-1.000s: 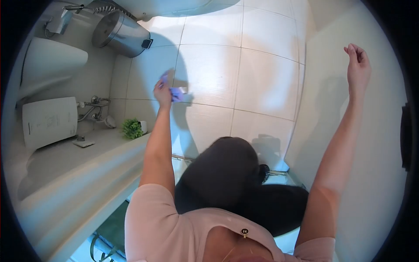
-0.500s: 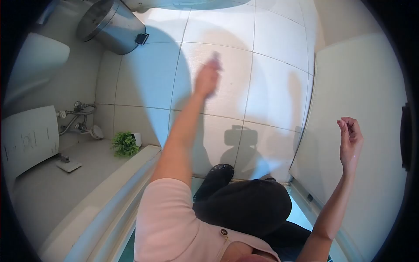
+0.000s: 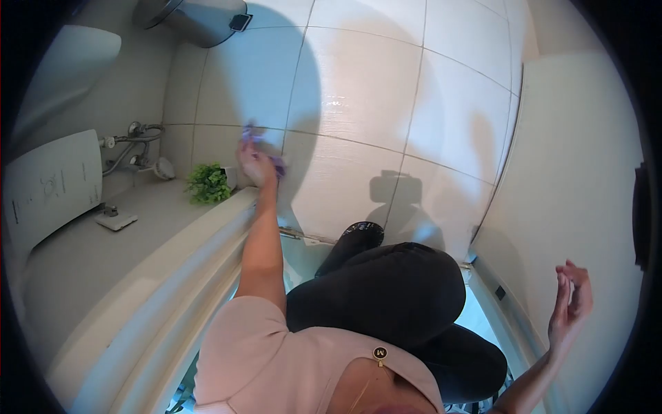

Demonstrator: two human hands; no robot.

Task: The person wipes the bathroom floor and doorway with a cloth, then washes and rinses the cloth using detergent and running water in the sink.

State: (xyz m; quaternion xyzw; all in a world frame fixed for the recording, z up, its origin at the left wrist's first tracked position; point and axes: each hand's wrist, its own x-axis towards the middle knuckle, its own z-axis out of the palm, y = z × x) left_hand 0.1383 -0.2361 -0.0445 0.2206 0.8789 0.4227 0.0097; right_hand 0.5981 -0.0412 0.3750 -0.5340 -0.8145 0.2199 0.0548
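Observation:
A purple cloth point(image 3: 277, 165) is bunched in my left hand point(image 3: 255, 164), its ends sticking out on both sides of my fingers. That hand is at the tiled floor point(image 3: 345, 176), just right of a small green plant point(image 3: 209, 183) in a white pot. On the right, my right hand point(image 3: 572, 299) is raised beside a pale door or panel, with its fingers bent and the fingertips close to the thumb. Nothing shows in it. My bent legs in dark trousers are at the bottom centre.
A metal pedal bin point(image 3: 200, 21) stands at the upper left. Below it are a white basin edge point(image 3: 69, 65), a white panel point(image 3: 54, 186), metal pipes point(image 3: 138, 141) and a ledge point(image 3: 155, 221). A door frame point(image 3: 172, 303) runs along the lower left.
My left hand swept out over the tiles to the right, then came back left beside the plant, still with the cloth. My right hand has come down. The view has shifted.

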